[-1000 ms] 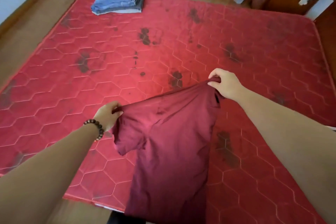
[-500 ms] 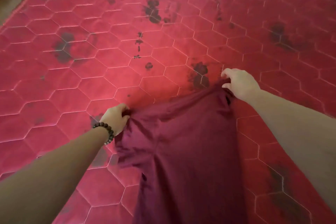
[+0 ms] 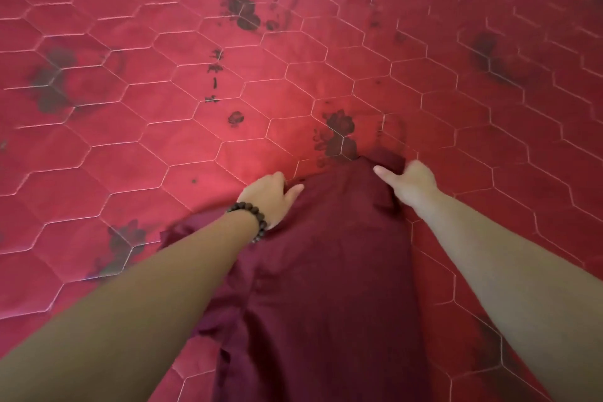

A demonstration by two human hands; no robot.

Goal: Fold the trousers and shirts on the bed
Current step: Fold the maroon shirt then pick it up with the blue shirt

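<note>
A dark maroon shirt (image 3: 329,271) lies lengthwise on the red quilted bed (image 3: 195,147), its top end pointing away from me. My left hand (image 3: 270,196), with a bead bracelet on the wrist, grips the shirt's top left corner against the bed. My right hand (image 3: 409,184) holds the top right corner, thumb stretched out over the cloth. One sleeve bunches out under my left forearm. The shirt's lower end runs out of view at the bottom.
The bed cover has a hexagon stitch pattern and dark flower prints (image 3: 243,8) scattered across it. Bed surface fills the whole view around the shirt on the left, right and far side.
Both hands have brought the shirt down from hanging in the air onto the bed and moved closer together. The view dropped nearer the bed; the folded pile at the far left left the view.
</note>
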